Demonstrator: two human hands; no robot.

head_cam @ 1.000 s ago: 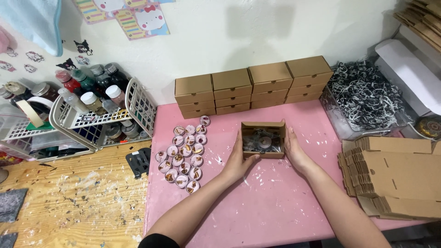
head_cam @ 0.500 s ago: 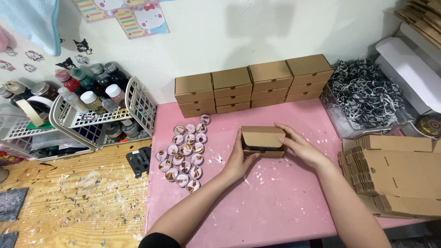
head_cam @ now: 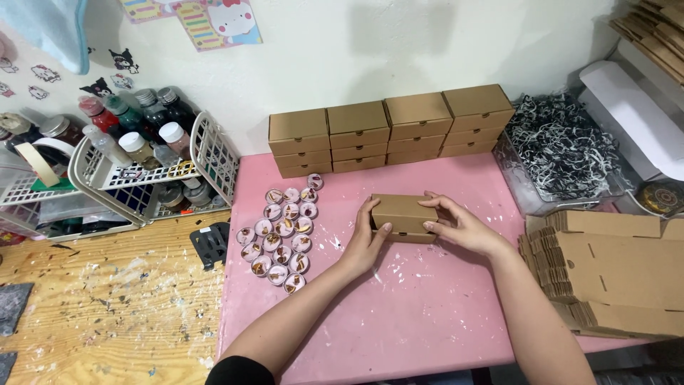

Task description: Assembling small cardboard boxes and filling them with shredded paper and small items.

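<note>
Small cardboard box point(head_cam: 403, 216): plain brown kraft card, rectangular and shallow, lid shut flat over the body. Lies level on the pink, paint-flecked bench point(head_cam: 427, 314), long side running left to right, near the middle of the surface. Left end clasped by the left hand point(head_cam: 367, 242); right end and front edge touched by the right hand point(head_cam: 459, 227).

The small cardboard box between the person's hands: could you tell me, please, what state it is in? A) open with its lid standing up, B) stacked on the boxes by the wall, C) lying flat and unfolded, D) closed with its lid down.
D: the small cardboard box sits on the pink table with its lid down, the left hand and right hand pressing on its two ends.
</note>
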